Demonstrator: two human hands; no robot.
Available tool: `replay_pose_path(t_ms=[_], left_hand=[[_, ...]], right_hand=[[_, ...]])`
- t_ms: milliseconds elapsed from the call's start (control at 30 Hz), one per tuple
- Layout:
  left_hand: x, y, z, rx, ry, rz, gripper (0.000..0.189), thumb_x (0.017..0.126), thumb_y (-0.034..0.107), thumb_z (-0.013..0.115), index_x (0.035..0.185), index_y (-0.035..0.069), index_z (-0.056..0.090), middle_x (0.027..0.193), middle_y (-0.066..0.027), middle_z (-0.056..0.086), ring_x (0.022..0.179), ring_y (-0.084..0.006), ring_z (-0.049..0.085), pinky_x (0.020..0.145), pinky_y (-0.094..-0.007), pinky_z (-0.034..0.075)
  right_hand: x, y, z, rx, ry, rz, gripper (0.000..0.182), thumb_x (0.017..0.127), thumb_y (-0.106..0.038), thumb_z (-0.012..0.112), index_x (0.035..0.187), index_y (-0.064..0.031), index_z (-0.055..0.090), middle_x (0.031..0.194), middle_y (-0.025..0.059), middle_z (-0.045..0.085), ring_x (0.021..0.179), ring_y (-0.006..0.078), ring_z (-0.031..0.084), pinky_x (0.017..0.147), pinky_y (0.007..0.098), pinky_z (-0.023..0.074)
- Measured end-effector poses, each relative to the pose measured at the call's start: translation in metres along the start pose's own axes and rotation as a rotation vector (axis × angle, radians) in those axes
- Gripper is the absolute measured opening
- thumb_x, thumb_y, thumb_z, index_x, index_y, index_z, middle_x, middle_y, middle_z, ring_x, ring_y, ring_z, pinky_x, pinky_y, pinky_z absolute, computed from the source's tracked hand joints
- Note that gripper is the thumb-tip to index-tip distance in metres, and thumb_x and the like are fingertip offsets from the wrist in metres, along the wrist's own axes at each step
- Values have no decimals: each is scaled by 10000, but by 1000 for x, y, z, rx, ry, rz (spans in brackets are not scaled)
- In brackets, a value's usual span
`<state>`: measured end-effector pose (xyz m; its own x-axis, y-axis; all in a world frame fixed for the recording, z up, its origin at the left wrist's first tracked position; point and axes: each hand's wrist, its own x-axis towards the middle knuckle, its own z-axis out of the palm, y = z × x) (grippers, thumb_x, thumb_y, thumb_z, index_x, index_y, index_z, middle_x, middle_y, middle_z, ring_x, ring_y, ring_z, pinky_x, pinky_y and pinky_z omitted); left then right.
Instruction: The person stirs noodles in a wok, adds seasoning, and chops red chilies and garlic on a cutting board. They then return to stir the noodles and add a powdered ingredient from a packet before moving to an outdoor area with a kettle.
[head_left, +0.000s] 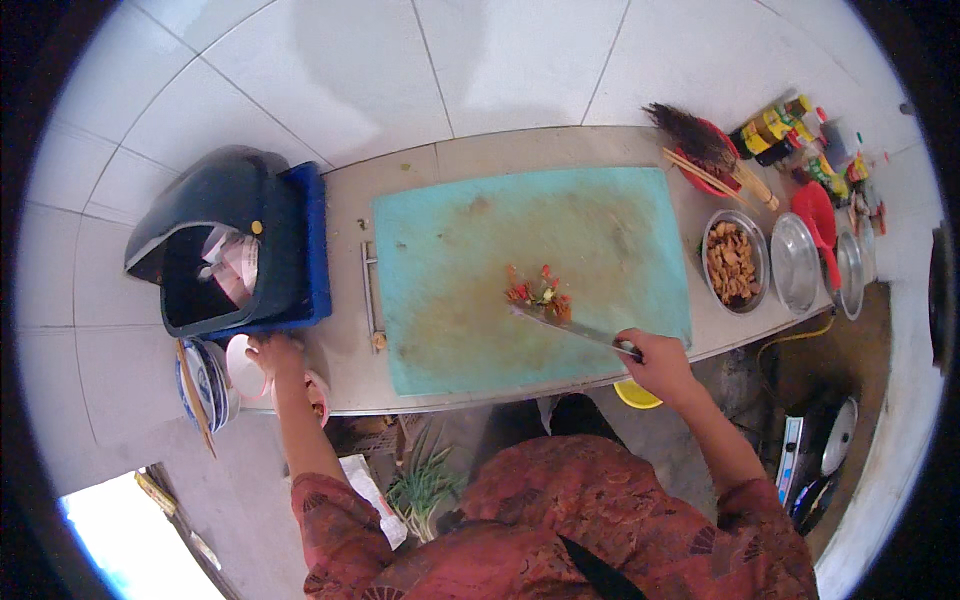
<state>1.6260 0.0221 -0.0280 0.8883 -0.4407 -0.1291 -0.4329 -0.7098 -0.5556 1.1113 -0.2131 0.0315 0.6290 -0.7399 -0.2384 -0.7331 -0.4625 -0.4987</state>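
Note:
My right hand (658, 365) grips the handle of a kitchen knife (574, 328), its blade lying low over a green chopping board (465, 232). Chopped red and pale green pieces (551, 291), apparently peppers, sit in a small heap along the blade's far side. Off to the left, my left hand (276, 355) has its fingers on the edge of a white, pink-edged lid or bowl (246, 367). Partly under that forearm stands a pink-rimmed container (321, 394) with food inside; the arm hides much of it.
A dark bin-like container (292, 277) with its lid raised stands in a blue tray (318, 247), beside stacked plates (196, 375). Rightward are a metal bowl of brown food pieces (731, 262), an unfilled metal bowl (793, 262), a red ladle (817, 217), chopsticks (705, 176) and several bottles (780, 124).

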Motion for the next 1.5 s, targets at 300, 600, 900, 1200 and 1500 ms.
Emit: replay_pose_path(t_ms=[300, 600, 900, 1200, 1500], left_hand=[[-80, 7, -95, -938, 54, 224, 450, 665, 179, 722, 1038, 3, 539, 885, -117, 628, 765, -283, 614, 624, -358, 495], [-292, 69, -148, -2343, -473, 267, 397, 847, 48, 549, 1223, -42, 461, 1004, -81, 608, 828, -140, 606, 704, -257, 510], [-421, 19, -119, -1703, 18, -98, 298, 810, 8, 457, 1091, -7, 554, 749, -82, 596, 727, -89, 564, 678, -257, 481], [-502, -19, -78, -1762, 182, -460, 255, 804, 29, 505, 1034, -5, 608, 703, -106, 620, 626, -116, 607, 584, -279, 490], [-545, -80, -28, -2229, 277, -602, 180, 844, -12, 498, 973, -41, 620, 782, -62, 630, 682, -123, 619, 639, -256, 525]], right_hand=[[-15, 67, 26, -538, 93, 208, 608, 710, -170, 674, 1260, -73, 435, 944, 136, 554, 837, 313, 554, 758, 408, 445], [-16, -150, 13, 569, -229, -654, 611, 740, -215, 697, 1278, -96, 433, 1227, 144, 484, 1019, 300, 543, 838, 371, 475], [-92, -181, 71, 480, -275, -1243, 562, 687, -176, 705, 1191, -55, 488, 1043, 133, 577, 976, 323, 553, 838, 398, 446], [-162, -216, 97, 556, -764, -1088, 510, 699, -109, 709, 1166, -51, 510, 1087, 129, 578, 987, 234, 581, 787, 328, 485], [-211, -260, 148, 845, -1092, -900, 480, 777, -182, 699, 1198, -63, 500, 1115, 108, 573, 1005, 158, 564, 810, 282, 473]])
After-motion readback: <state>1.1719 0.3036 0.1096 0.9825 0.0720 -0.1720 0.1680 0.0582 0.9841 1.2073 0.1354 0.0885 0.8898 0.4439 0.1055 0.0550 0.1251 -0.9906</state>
